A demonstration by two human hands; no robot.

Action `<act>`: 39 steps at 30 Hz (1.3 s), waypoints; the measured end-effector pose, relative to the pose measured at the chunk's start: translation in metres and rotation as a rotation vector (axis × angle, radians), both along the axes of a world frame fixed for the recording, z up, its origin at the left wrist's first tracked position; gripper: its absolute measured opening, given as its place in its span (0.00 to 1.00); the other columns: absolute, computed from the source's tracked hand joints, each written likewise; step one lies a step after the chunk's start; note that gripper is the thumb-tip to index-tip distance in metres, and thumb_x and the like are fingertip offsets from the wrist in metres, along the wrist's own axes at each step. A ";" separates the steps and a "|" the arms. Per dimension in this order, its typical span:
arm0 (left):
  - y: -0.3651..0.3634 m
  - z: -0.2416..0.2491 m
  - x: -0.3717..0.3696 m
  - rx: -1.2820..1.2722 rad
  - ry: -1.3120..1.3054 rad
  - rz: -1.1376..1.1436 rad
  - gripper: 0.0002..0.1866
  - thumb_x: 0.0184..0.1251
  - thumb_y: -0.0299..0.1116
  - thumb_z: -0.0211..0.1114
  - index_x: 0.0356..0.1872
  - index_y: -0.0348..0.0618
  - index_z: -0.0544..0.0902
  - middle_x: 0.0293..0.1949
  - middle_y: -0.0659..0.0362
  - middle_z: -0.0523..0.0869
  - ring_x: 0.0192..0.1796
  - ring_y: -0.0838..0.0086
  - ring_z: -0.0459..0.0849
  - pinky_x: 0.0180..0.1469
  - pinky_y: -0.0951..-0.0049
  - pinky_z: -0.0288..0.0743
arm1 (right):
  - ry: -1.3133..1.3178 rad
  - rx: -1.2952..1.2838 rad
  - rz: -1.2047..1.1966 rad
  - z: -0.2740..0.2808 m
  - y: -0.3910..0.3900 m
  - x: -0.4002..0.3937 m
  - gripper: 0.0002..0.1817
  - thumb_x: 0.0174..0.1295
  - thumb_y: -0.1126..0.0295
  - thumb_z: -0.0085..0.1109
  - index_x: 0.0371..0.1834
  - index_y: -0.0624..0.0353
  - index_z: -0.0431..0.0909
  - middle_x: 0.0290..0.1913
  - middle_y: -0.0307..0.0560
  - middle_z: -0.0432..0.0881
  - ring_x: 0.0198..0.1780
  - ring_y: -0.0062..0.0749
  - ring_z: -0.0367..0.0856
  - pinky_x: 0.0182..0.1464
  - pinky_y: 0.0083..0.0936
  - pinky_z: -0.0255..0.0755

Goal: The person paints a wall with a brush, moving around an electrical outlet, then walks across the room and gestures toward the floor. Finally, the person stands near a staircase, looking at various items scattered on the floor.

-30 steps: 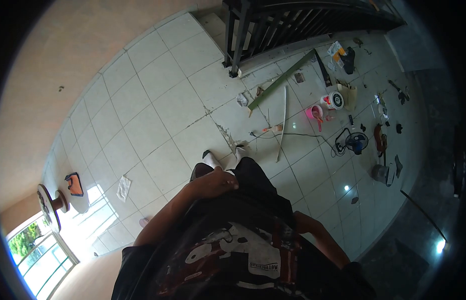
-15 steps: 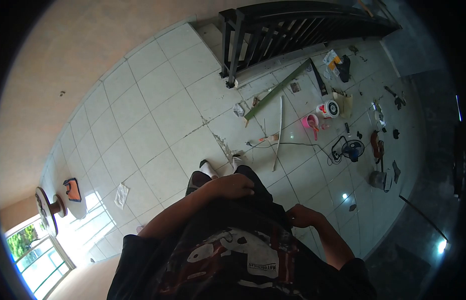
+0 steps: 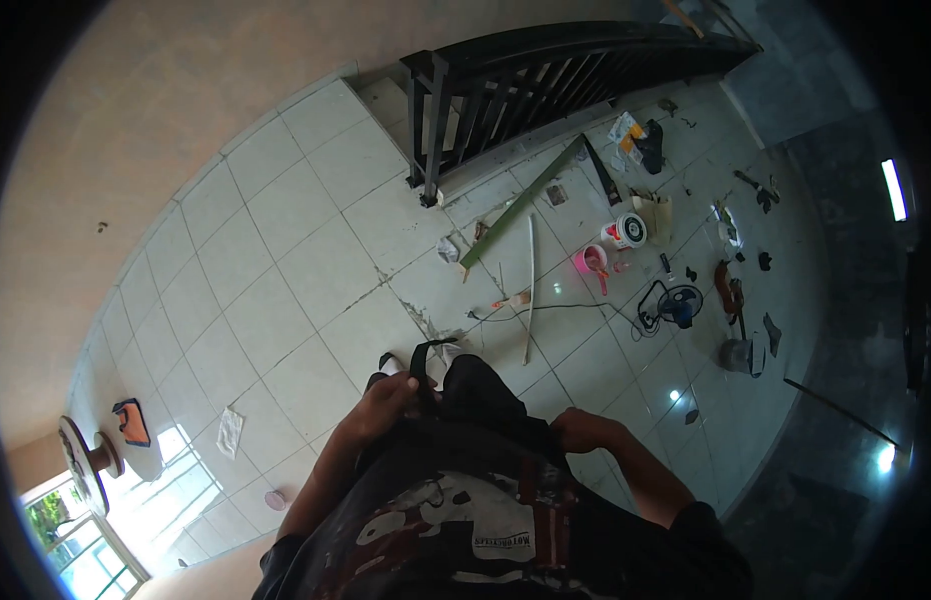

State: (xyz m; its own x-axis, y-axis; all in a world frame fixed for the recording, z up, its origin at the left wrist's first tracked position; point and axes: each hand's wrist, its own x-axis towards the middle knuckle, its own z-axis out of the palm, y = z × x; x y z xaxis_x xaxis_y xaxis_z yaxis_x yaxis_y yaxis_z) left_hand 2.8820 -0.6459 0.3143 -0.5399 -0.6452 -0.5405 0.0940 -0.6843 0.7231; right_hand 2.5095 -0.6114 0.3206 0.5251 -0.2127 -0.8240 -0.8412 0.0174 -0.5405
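My left hand (image 3: 386, 405) is closed around a black strap (image 3: 420, 360) like a belt, in front of my waist. The strap's free end curves up and over to the right, above my feet. My right hand (image 3: 583, 430) is closed at the other side of my waist, against the dark clothing; what its fingers grip is hidden. Between the two hands lies the bottom of my black printed T-shirt (image 3: 486, 520).
Ahead stands a black metal railing (image 3: 546, 95). On the tiled floor are a long green strip (image 3: 526, 205), a white pole (image 3: 532, 290), a pink pail (image 3: 591, 260), a white bucket (image 3: 626, 231) and a fan (image 3: 678, 305) with its cord. A wooden spool (image 3: 84, 465) stands at left.
My left hand has moved left from the front of my waist and now shows a black strap in its grip. My right hand stays at my waist. The view has shifted slightly.
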 end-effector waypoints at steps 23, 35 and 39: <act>-0.041 -0.028 -0.047 -0.468 -0.352 -0.802 0.25 0.68 0.50 0.57 0.29 0.34 0.81 0.27 0.47 0.82 0.34 0.62 0.82 0.39 0.61 0.71 | -0.219 0.153 -1.210 -0.055 0.176 0.017 0.25 0.68 0.54 0.53 0.59 0.63 0.75 0.53 0.44 0.81 0.51 0.29 0.79 0.56 0.31 0.72; -0.045 -0.019 -0.064 -0.423 -0.407 -1.029 0.31 0.69 0.57 0.51 0.40 0.32 0.84 0.38 0.43 0.85 0.44 0.54 0.84 0.50 0.61 0.73 | -0.347 0.398 -1.721 -0.044 0.165 0.012 0.27 0.69 0.50 0.49 0.59 0.62 0.75 0.53 0.45 0.81 0.52 0.29 0.79 0.57 0.31 0.71; -0.034 -0.017 -0.030 -0.242 -0.322 -0.812 0.30 0.71 0.56 0.50 0.42 0.33 0.83 0.37 0.48 0.85 0.44 0.61 0.83 0.52 0.67 0.72 | -0.404 0.494 -1.834 -0.039 0.152 0.012 0.28 0.70 0.49 0.48 0.59 0.62 0.75 0.53 0.45 0.81 0.52 0.29 0.79 0.57 0.31 0.71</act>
State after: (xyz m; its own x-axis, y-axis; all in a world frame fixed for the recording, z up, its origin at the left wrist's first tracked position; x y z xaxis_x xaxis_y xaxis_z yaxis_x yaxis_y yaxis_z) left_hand 2.8521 -0.6797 0.2970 -0.7245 -0.2474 -0.6434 -0.5832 -0.2775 0.7634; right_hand 2.5210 -0.4595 0.2817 0.1135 -0.4607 -0.8803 0.5262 0.7794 -0.3401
